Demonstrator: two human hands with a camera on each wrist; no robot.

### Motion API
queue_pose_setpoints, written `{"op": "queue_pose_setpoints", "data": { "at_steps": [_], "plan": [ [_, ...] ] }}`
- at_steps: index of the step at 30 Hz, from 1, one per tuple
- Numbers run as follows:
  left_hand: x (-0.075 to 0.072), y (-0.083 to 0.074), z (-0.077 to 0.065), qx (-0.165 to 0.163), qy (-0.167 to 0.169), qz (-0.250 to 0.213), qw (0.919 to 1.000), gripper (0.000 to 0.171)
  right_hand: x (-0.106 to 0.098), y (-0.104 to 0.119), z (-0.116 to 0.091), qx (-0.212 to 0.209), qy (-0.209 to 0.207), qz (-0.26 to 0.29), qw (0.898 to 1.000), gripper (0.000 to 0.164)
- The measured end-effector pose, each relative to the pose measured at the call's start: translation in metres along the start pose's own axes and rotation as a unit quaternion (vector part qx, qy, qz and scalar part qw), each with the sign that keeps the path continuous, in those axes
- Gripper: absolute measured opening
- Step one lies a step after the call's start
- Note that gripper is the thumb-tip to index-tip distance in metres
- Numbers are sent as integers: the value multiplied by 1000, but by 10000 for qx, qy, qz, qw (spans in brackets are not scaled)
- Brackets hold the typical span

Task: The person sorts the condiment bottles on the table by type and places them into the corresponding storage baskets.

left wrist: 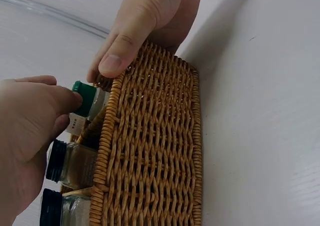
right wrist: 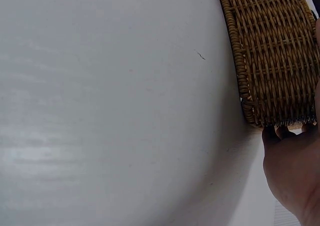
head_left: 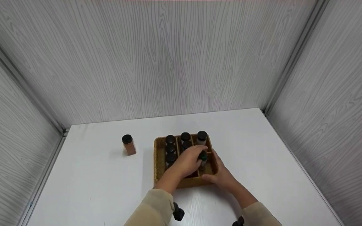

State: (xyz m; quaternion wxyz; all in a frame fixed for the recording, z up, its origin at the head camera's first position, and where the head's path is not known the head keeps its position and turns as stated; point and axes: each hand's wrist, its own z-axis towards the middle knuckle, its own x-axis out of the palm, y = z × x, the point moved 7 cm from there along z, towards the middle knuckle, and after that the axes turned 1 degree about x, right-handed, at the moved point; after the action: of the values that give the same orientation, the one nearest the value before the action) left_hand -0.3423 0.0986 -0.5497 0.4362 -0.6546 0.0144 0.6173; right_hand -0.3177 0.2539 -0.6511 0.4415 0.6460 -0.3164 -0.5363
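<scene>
A wicker basket with compartments stands on the white table, holding rows of small glass jars with black lids. My left hand reaches over it and pinches the green lid of a jar in the right-hand compartment. That jar stands roughly upright, its lower part inside the basket. At the front right corner, my right hand grips the basket, thumb at the front rim and fingers along the outer right side. In the right wrist view, my right hand touches the woven wall's end.
A jar of reddish-brown contents with a black lid stands alone on the table, left of the basket. Pale wood-grain panels close off the back and both sides.
</scene>
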Motion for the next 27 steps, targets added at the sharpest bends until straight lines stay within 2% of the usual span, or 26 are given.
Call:
{"op": "queue_pose_setpoints", "data": {
  "at_steps": [10,14,18,23,27],
  "plan": [
    [-10,7,-3,-306,-155,-609,9976,58,1,0,-2,132,41,93,9999,123],
    [-14,12,-6,-443,-236,-612,9969,61,1,0,-1,139,32,116,9998,123],
    [-21,18,-10,-600,-403,-537,9959,66,1,-1,0,187,-4,73,9998,124],
    [-29,27,-19,-736,-649,-871,9914,64,0,-2,0,272,-43,51,9996,126],
    [-38,33,-28,-711,-913,-1074,9875,62,0,-2,0,215,-52,35,9997,126]
  ]
}}
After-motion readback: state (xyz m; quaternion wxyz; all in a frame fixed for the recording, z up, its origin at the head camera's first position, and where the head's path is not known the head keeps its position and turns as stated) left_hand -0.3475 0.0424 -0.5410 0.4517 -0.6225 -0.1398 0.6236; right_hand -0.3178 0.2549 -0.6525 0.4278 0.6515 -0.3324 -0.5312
